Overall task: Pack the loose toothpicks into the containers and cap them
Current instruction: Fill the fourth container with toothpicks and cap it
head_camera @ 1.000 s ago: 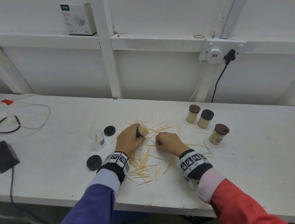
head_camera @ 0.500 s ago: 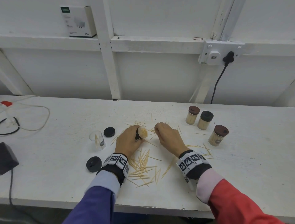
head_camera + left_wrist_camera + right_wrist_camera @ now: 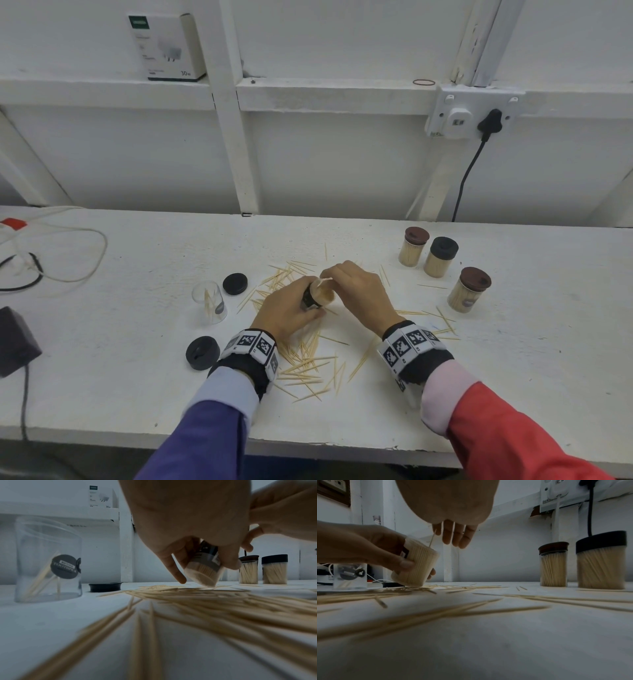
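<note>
We have three small clear plastic jars packed with toothpicks and already capped at the far right of the white painted counter [image 3: 102,342]: the far brown-lidded jar [image 3: 413,247], the black-lidded jar [image 3: 440,257] just beside it, and a nearer brown-lidded jar [image 3: 468,290] a little apart from the pair. That part looks done.

Our left hand [image 3: 286,310] is wrapped round a fourth clear jar, densely filled with pale wooden toothpicks [image 3: 320,294], tilted with its open mouth toward our right side and its base edge down among the scattered sticks. Our right hand [image 3: 356,291] has its fingertips closed on a single toothpick [image 3: 432,538] and holds it at the jar's mouth, apparently feeding it in. This jar seems close to full, so we judge that it will soon want a lid.

Much is left. A wide scatter of loose toothpicks [image 3: 308,363] lies on the counter under and around both wrists, with strays out toward the capped jars. A fifth clear jar, nearly empty with only a few sticks inside [image 3: 209,301], stands upright to the left, uncapped. Two round black lids wait nearby: the far black lid [image 3: 235,283] just beside that jar, and the near black lid [image 3: 202,353] close to our left wrist. We reckon the task is past halfway by jars.
</note>
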`<state>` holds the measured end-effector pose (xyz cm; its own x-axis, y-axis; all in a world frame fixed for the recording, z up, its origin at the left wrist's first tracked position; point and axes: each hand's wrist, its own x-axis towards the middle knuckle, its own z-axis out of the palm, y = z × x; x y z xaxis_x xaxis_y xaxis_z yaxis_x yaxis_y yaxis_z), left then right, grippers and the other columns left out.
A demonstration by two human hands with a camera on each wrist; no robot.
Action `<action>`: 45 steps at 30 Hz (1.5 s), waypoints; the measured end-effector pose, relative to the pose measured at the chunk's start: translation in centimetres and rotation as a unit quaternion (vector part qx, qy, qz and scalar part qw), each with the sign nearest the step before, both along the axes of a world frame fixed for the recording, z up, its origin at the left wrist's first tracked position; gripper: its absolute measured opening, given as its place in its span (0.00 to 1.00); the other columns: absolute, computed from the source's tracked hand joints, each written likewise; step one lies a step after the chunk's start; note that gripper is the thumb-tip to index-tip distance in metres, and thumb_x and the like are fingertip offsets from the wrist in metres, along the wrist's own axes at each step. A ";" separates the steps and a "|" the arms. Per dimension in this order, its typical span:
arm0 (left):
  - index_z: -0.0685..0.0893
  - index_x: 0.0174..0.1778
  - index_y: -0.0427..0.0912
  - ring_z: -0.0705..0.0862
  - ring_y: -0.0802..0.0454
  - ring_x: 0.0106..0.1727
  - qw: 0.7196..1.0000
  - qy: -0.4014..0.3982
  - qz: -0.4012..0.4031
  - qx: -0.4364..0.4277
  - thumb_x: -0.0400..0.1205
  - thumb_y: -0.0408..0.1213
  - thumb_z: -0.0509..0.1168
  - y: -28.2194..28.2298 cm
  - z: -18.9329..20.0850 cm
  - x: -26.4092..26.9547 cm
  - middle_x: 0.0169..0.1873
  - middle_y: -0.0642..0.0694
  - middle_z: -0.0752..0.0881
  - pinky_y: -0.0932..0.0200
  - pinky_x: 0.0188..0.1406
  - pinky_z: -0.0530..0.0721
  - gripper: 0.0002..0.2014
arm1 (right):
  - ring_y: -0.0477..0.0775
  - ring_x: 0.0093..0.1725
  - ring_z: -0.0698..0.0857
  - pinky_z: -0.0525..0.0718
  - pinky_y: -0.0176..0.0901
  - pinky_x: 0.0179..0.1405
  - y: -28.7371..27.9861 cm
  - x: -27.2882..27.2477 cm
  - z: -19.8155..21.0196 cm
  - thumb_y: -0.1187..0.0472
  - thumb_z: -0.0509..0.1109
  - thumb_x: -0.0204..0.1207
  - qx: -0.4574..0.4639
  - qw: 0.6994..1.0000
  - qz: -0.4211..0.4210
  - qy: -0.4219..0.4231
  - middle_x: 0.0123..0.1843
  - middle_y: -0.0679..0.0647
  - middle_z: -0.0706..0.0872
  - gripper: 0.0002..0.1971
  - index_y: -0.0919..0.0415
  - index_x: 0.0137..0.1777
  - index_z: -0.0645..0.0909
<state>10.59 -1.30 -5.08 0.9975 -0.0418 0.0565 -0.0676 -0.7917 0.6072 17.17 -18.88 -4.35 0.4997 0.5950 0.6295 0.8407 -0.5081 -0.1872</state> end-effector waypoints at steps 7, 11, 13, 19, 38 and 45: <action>0.73 0.65 0.50 0.84 0.48 0.52 0.989 -0.057 0.134 0.003 0.77 0.55 0.70 0.3 0.4 -0.2 0.51 0.53 0.86 0.52 0.49 0.81 0.24 | 0.54 0.58 0.79 0.77 0.45 0.41 -0.5 0.7 -0.4 0.53 0.70 0.80 -0.139 0.973 -0.089 0.160 0.55 0.52 0.84 0.13 0.59 0.59 0.84; 0.72 0.67 0.49 0.84 0.45 0.56 0.986 -0.050 0.155 0.023 0.78 0.54 0.69 0.3 0.6 -0.2 0.54 0.52 0.86 0.53 0.50 0.78 0.25 | 0.51 0.55 0.78 0.76 0.46 0.45 -0.2 0.6 -0.1 0.50 0.72 0.76 -0.275 0.933 -0.069 0.222 0.50 0.49 0.83 0.11 0.57 0.50 0.89; 0.72 0.66 0.49 0.83 0.45 0.56 0.986 -0.049 0.159 0.025 0.79 0.53 0.69 0.3 0.6 -0.2 0.53 0.52 0.86 0.55 0.49 0.76 0.24 | 0.51 0.53 0.79 0.79 0.46 0.43 -0.3 0.6 -0.1 0.56 0.70 0.77 -0.276 0.934 -0.072 0.213 0.47 0.49 0.84 0.07 0.57 0.46 0.88; 0.72 0.65 0.50 0.82 0.48 0.57 0.985 -0.046 0.163 0.023 0.79 0.49 0.69 0.5 -0.1 -0.1 0.54 0.55 0.84 0.53 0.52 0.77 0.21 | 0.53 0.44 0.80 0.81 0.50 0.43 -0.1 0.0 0.0 0.60 0.59 0.81 -0.214 0.949 -0.087 0.213 0.46 0.51 0.83 0.07 0.60 0.47 0.78; 0.73 0.64 0.57 0.83 0.60 0.49 0.999 -0.011 0.026 -0.022 0.77 0.54 0.71 0.1 -0.2 0.0 0.49 0.62 0.83 0.59 0.48 0.80 0.22 | 0.52 0.53 0.85 0.86 0.43 0.26 0.1 0.1 0.3 0.62 0.72 0.78 0.013 1.000 -0.023 0.011 0.55 0.54 0.85 0.14 0.61 0.63 0.80; 0.74 0.63 0.53 0.83 0.62 0.45 0.998 -0.033 0.019 -0.043 0.79 0.60 0.66 -0.1 0.3 -0.4 0.46 0.60 0.84 0.62 0.42 0.80 0.21 | 0.39 0.84 0.54 0.59 0.40 0.82 -0.1 -0.3 0.1 0.44 0.53 0.88 -0.122 0.968 0.063 0.210 0.86 0.44 0.59 0.29 0.51 0.86 0.56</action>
